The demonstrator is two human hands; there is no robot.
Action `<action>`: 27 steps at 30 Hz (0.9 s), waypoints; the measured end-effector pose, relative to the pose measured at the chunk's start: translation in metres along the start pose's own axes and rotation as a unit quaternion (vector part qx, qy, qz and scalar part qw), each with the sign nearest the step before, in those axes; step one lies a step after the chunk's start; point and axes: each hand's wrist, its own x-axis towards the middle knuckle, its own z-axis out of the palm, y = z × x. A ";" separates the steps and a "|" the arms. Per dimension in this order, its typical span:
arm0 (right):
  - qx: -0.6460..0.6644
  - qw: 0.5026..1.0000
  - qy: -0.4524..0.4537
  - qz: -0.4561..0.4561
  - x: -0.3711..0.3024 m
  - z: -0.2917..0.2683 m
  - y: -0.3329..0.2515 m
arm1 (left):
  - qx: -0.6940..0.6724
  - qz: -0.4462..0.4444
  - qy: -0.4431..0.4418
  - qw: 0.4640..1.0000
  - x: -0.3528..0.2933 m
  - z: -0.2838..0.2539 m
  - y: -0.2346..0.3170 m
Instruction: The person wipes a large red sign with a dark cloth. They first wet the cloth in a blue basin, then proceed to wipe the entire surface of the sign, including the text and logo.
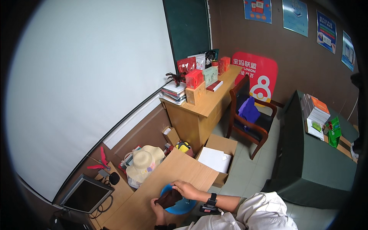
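Head view gives us both hands at work over a blue basin [183, 209] on the wooden table [193, 165], with a dark brown piece [169, 199] stretched between them. We cannot tell whether it is cloth or leather. Our right hand [185, 189] pinches its upper edge, thumb against fingers, while our left hand [156, 207] has its fingers closed about the lower left end; neither looks spread wide, though the undersides of both grips are hidden. The piece lies across the basin's near-left part, tilted, and covers some of its rim. As for progress, we would judge the handling of it to be in the middle: picking it up is done and both ends are in hand, but it has not been laid down or let go. Whether it is wet, or what the basin contains, we cannot make out, so how much work remains is uncertain.
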 end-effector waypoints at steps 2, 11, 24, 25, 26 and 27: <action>-0.007 0.999 -0.043 0.027 0.001 0.011 0.010 | 0.010 -0.003 -0.005 1.000 0.000 0.004 -0.002; -0.185 0.952 -0.229 0.085 -0.016 0.085 0.076 | 0.203 -0.125 -0.132 0.962 -0.005 0.040 -0.026; -0.369 0.871 -0.315 0.086 -0.056 0.117 0.120 | 0.046 -0.394 -0.209 0.894 -0.002 0.058 -0.009; -0.341 0.885 -0.300 0.103 -0.055 0.118 0.123 | 0.044 -0.412 -0.205 0.887 -0.002 0.059 -0.003; -0.310 0.891 -0.304 0.131 -0.054 0.119 0.126 | 0.037 -0.428 -0.205 0.879 -0.002 0.058 0.001; -0.247 0.922 -0.262 0.142 -0.051 0.120 0.129 | 0.013 -0.449 -0.215 0.867 -0.001 0.057 0.005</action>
